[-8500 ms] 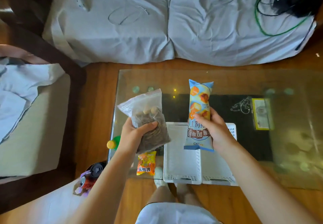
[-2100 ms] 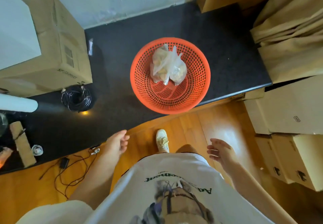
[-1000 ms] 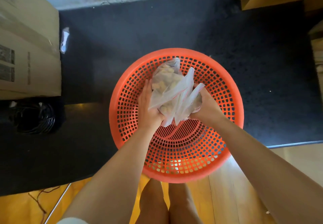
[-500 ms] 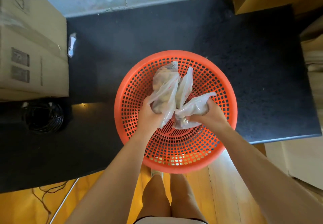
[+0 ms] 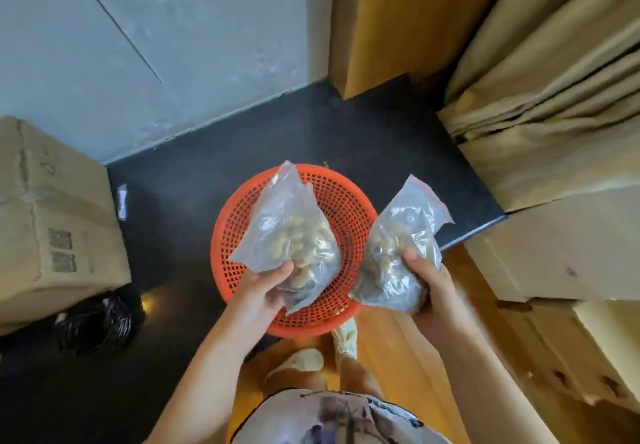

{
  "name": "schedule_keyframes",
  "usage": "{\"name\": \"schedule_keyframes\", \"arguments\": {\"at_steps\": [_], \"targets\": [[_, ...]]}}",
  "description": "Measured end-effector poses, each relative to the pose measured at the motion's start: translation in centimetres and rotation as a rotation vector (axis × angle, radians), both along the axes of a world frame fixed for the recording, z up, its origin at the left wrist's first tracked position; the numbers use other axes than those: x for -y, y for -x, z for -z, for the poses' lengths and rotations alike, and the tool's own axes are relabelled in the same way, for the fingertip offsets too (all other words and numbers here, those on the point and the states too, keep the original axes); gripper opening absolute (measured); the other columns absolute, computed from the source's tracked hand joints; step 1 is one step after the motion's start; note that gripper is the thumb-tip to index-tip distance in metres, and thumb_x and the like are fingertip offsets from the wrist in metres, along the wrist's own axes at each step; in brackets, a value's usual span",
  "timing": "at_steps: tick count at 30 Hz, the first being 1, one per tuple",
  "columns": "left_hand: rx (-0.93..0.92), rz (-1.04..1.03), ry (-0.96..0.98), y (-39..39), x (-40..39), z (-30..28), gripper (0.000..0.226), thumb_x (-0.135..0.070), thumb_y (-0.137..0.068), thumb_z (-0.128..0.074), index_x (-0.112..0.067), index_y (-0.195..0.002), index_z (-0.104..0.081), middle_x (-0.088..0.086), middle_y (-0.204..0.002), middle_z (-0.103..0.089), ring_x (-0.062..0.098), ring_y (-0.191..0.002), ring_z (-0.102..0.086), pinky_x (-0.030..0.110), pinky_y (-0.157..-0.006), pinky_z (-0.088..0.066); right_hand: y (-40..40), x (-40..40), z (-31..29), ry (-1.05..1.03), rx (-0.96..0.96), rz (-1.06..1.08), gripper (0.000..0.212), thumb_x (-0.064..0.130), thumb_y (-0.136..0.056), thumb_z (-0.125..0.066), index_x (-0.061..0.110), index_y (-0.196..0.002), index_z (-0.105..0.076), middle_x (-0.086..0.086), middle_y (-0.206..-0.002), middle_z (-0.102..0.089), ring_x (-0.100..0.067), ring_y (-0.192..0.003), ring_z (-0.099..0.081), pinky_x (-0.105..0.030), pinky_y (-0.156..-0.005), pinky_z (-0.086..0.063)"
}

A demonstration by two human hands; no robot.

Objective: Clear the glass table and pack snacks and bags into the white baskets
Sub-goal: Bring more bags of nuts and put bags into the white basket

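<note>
The left hand (image 5: 263, 291) grips the lower end of a clear zip bag of nuts (image 5: 291, 235), thumb curled over its front, the bag rising up and away from the grip above the orange mesh basket (image 5: 349, 208). The right hand (image 5: 429, 284) holds a second clear zip bag (image 5: 401, 246) by its lower part, thumb pressed on the front; this bag stands just right of the basket rim, apart from the first. The basket sits on a dark floor slab (image 5: 214, 173) below both grips. A cardboard box (image 5: 52, 215) stands well to the left of the left hand
</note>
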State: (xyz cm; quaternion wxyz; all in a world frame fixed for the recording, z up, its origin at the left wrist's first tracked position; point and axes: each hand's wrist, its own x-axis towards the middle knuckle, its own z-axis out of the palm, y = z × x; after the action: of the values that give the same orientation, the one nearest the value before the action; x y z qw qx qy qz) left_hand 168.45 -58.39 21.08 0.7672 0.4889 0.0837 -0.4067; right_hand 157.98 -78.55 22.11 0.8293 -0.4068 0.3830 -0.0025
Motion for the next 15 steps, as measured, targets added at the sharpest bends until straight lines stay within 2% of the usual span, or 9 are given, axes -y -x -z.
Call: {"name": "schedule_keyframes", "arguments": {"at_steps": [1, 3, 6, 9, 11, 13, 15], "targets": [[0.008, 0.032, 0.031, -0.1, -0.1, -0.6, 0.04, -0.011, -0.071, -0.059, -0.012, -0.111, -0.063, 0.002, -0.089, -0.074, 0.014, -0.083, -0.071, 0.025, -0.07, -0.058, 1.0, -0.4, -1.0, 0.005, 0.01, 0.054, 0.054, 0.025, -0.07, -0.066, 0.004, -0.12, -0.057, -0.018, -0.11, -0.067, -0.031, -0.098, -0.065, -0.051, -0.089, -0.051], [0.027, 0.107, 0.079, -0.3, 0.0, -1.7, 0.042, -0.004, -0.07, -0.048, -0.013, -0.108, -0.063, 0.0, -0.086, -0.074, 0.012, -0.079, -0.071, 0.024, -0.067, -0.058, 3.1, -1.4, -2.9, 0.038, 0.023, 0.18, 0.057, 0.025, -0.072, -0.063, 0.002, -0.124, -0.053, -0.018, -0.11, -0.066, -0.031, -0.096, -0.065, -0.053, -0.091, -0.048], [0.13, 0.242, 0.129, -0.3, 0.2, -3.4, 0.036, -0.004, -0.073, -0.046, -0.016, -0.096, -0.071, -0.001, -0.087, -0.074, 0.012, -0.08, -0.07, 0.023, -0.069, -0.057, 6.7, -3.2, -5.2, 0.081, 0.047, 0.39, 0.058, 0.024, -0.074, -0.056, 0.001, -0.127, -0.049, -0.019, -0.111, -0.062, -0.034, -0.099, -0.06, -0.056, -0.097, -0.042], [0.262, 0.422, 0.192, 0.2, 1.3, -5.0, 0.027, -0.005, -0.08, -0.047, -0.007, -0.103, -0.06, -0.001, -0.088, -0.072, 0.008, -0.074, -0.067, 0.018, -0.066, -0.054, 10.7, -5.1, -7.0, 0.154, 0.069, 0.548, 0.054, 0.016, -0.072, -0.065, 0.008, -0.124, -0.051, -0.013, -0.107, -0.065, -0.032, -0.098, -0.062, -0.053, -0.092, -0.046], [0.295, 0.57, 0.253, 1.3, 2.4, -6.0, 0.026, -0.004, -0.089, -0.041, -0.005, -0.104, -0.061, -0.001, -0.093, -0.072, 0.007, -0.077, -0.067, 0.015, -0.066, -0.053, 13.5, -6.4, -7.7, 0.201, 0.066, 0.647, 0.05, 0.023, -0.072, -0.061, 0.012, -0.12, -0.054, -0.012, -0.105, -0.066, -0.031, -0.097, -0.065, -0.048, -0.088, -0.05], [0.281, 0.697, 0.283, 3.0, 3.5, -6.6, 0.038, -0.009, -0.095, -0.034, -0.018, -0.102, -0.07, -0.005, -0.097, -0.073, 0.007, -0.089, -0.069, 0.018, -0.073, -0.054, 16.4, -7.9, -8.2, 0.252, 0.046, 0.763, 0.05, 0.024, -0.07, -0.064, 0.013, -0.118, -0.054, -0.012, -0.105, -0.068, -0.03, -0.097, -0.066, -0.044, -0.085, -0.053], [0.257, 0.85, 0.282, 5.4, 4.4, -7.5, 0.026, -0.031, -0.09, -0.052, -0.022, -0.109, -0.068, -0.004, -0.104, -0.072, 0.01, -0.099, -0.067, 0.022, -0.078, -0.054, 19.5, -9.8, -8.4, 0.297, 0.006, 0.879, 0.055, 0.024, -0.067, -0.069, 0.014, -0.119, -0.054, -0.012, -0.106, -0.068, -0.03, -0.097, -0.067, -0.039, -0.079, -0.055]]}}
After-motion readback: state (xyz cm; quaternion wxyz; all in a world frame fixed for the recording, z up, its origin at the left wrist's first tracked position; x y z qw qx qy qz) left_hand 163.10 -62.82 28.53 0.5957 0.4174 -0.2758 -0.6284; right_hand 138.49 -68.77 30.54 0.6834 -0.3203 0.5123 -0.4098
